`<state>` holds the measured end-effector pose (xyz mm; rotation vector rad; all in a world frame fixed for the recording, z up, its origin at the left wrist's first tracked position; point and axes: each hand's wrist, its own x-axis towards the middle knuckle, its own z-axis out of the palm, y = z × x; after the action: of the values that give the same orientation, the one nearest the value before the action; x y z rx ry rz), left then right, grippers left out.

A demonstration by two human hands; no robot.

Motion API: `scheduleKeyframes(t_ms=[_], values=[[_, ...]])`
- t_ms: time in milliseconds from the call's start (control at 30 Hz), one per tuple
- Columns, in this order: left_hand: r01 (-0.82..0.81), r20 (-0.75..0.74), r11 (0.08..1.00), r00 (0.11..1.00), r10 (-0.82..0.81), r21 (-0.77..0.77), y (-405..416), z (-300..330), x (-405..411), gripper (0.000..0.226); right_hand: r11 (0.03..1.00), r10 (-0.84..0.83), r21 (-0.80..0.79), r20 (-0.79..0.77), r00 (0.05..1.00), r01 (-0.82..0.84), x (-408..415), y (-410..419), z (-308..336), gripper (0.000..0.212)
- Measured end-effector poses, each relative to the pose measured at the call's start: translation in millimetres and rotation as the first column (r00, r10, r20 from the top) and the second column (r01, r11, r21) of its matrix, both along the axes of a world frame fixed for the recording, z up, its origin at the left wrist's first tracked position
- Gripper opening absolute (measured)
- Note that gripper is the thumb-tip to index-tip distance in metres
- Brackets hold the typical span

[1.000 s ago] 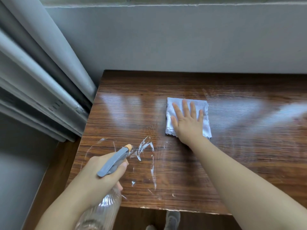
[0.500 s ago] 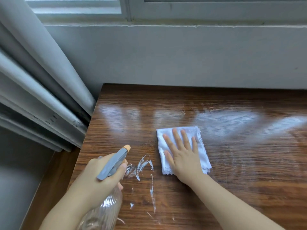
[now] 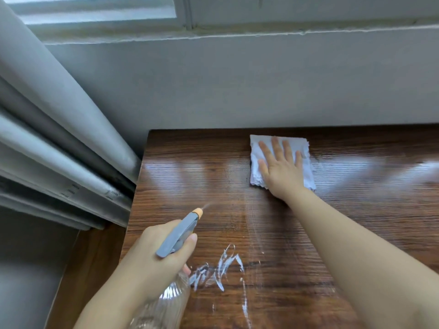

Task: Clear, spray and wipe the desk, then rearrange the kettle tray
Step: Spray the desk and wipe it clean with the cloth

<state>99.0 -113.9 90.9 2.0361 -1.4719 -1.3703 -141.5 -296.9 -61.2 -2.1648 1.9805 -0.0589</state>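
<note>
so we're sitting right in the spray-and-wipe part of the job. closest to the camera, the left hand (image 3: pixel 154 252) is gripping a clear spray bottle (image 3: pixel 164 302) round the neck, fingers curled under the grey trigger head (image 3: pixel 177 236), and a thin mist is coming off the orange nozzle (image 3: pixel 198 212) toward the middle of the desk (image 3: pixel 273 233). just beside it, white foamy streaks (image 3: pixel 221 267) are lying on the near part of the wood, looking unwiped, so i'd say that patch is waiting for the cloth.

further out, the right hand (image 3: pixel 281 167) is lying flat with fingers spread and straight, pressing down on a folded white cloth (image 3: pixel 257 148) near the back edge of the desk, close to the wall.

progress-wise: no objects are showing on the visible part of the desk, so the clearing looks done as far as i can see. spraying and wiping are both going on. the kettle tray isn't in view anywhere, so rearranging it is looking like a step not yet done, can't tell more than that.

the surface is dark glossy wood grain, reflecting window light in pale bands. past it a plain grey wall (image 3: pixel 261 86) is rising to a window sill (image 3: pixel 237 32), and grey curtains (image 3: pixel 47 115) are hanging down on the left, next to the desk's corner.
</note>
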Motion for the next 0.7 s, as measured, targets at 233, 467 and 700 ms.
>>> scheduleKeyframes(t_ms=[233,467,700], values=[[0.041,0.058,0.995,0.998,-0.036,-0.088,-8,-4,11,0.009,0.998,0.038,0.045,-0.013,0.999,-0.037,-16,67,1,0.070],[0.065,0.097,0.992,0.994,-0.055,-0.111,-24,-1,14,0.015,0.996,0.079,-0.044,-0.026,0.997,-0.080,-5,135,-15,0.053],[0.056,0.082,0.986,0.996,-0.044,-0.158,-47,-2,10,0.012,0.992,0.109,-0.057,-0.027,0.994,-0.110,9,88,-9,0.055]])
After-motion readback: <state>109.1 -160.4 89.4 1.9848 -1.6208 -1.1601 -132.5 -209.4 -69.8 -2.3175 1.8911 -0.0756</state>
